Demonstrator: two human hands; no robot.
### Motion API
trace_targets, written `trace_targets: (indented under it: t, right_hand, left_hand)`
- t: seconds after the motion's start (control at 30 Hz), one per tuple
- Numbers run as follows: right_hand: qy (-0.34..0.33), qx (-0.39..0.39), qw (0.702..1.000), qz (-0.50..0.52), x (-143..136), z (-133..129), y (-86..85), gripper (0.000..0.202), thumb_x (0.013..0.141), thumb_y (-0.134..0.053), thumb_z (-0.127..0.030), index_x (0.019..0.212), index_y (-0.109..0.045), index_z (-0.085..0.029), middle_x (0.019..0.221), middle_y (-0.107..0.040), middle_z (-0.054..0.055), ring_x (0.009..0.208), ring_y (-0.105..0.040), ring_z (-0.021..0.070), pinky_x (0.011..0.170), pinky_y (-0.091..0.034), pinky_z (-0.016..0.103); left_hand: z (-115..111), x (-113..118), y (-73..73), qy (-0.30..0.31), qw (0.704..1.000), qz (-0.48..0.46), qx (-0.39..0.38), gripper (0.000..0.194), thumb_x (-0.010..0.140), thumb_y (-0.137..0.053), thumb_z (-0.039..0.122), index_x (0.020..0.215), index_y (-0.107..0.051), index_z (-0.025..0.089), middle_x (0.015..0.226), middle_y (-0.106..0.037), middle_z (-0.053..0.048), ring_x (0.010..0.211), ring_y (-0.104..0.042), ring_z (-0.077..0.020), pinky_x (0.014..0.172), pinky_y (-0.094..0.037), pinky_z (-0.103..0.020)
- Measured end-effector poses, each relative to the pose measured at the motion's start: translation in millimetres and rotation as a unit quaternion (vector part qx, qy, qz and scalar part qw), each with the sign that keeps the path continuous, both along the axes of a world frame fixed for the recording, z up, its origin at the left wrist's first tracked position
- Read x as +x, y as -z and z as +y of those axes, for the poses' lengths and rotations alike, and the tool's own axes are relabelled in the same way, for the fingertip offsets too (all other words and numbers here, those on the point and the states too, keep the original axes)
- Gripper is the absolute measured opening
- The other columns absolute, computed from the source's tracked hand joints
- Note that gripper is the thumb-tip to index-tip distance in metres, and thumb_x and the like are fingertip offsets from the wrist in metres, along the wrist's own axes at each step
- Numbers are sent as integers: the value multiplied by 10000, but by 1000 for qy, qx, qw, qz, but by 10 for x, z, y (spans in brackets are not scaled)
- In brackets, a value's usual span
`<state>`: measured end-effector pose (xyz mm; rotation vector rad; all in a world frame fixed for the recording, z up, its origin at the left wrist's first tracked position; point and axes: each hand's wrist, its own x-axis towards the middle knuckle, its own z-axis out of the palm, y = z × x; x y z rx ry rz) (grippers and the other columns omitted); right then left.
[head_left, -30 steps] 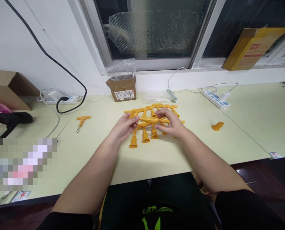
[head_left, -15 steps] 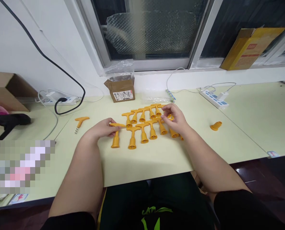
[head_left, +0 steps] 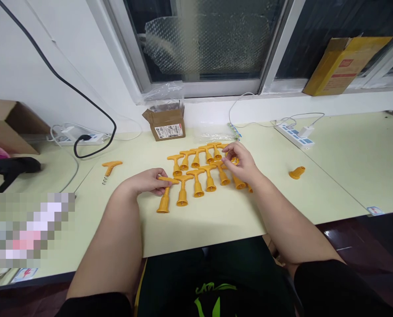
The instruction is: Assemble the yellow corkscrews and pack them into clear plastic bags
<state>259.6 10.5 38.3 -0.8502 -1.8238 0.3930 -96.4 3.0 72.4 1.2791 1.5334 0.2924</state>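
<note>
My left hand (head_left: 150, 181) is closed around the upper part of a yellow corkscrew (head_left: 164, 202), which has a T-shaped handle and a flared base. It leans at the left end of the front row, its handle tip close to the neighbouring corkscrew (head_left: 182, 193). Several matching corkscrews lie side by side in two rows, the back one starting with this corkscrew (head_left: 176, 165). Over the right end of both rows is my right hand (head_left: 241, 163), its thumb and fingers curled but apart, with nothing visibly held. It partly hides the corkscrews beneath.
A loose T-handle with a metal spiral (head_left: 112, 167) lies at left, and a separate yellow bell-shaped base (head_left: 297, 172) at right. Behind are a small cardboard box (head_left: 168, 125), clear plastic bags (head_left: 213, 132) and a power strip (head_left: 294, 135). A black cable (head_left: 61, 79) hangs at left.
My left hand has moved the corkscrew slightly right and toward me, closer to the front row, and tilted it. My right hand stays nearly still.
</note>
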Motion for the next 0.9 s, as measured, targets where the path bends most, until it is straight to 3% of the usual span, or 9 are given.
trace_targets:
  t: [0.13,0.27,0.43,0.53,0.63,0.77,0.9]
  right_hand:
    - [4,-7,1000,-7,-1,-3,-15,140,912,-666,-252,1043,-618,-247,974,-579,36,756,-608,171,705,-542,359]
    - [17,-9,1000,-12,11,2,-26,144,903,-669,-252,1039,-621,-245,971,-574,32,710,-560,152,657,-520,332]
    - [18,-15,1000,-6,22,1,-27,144,902,-660,-223,1041,-628,-244,1002,-577,28,673,-525,131,643,-501,319]
    - [16,-16,1000,-5,18,0,-24,149,893,-664,-211,1035,-629,-243,987,-569,22,669,-518,130,634,-493,313]
    - [17,-16,1000,-8,10,1,-22,142,892,-666,-222,1028,-627,-241,970,-566,21,673,-521,134,624,-489,312]
    - [19,-16,1000,-7,12,6,-20,136,897,-666,-243,1027,-624,-245,982,-577,27,674,-524,138,633,-499,320]
    - [29,-3,1000,-7,73,26,-35,133,899,-669,-254,1025,-627,-247,970,-573,25,665,-528,137,640,-498,327]
  left_hand:
    - [75,81,168,-20,999,19,38,477,468,-982,390,744,-633,216,701,-743,-69,607,-713,-231,557,-569,-299]
    - [76,101,172,-19,991,80,104,436,485,-959,429,682,-619,240,562,-663,-16,487,-612,-210,477,-451,-289]
    - [90,114,162,-18,967,200,158,459,643,-851,597,834,-638,238,733,-709,-35,618,-661,-245,612,-476,-332]
    - [136,138,248,-31,932,252,260,545,737,-754,676,1058,-673,243,988,-705,-78,830,-685,-278,713,-489,-350]
    - [179,167,359,7,906,244,346,555,793,-720,644,1214,-693,284,1130,-641,-82,946,-658,-272,828,-502,-362]
    - [220,182,444,29,905,229,357,424,848,-686,562,1157,-747,277,1122,-647,-72,919,-654,-255,878,-499,-365]
    - [260,113,421,26,899,230,372,410,879,-655,510,1196,-727,259,1183,-689,-83,1004,-647,-281,926,-491,-380]
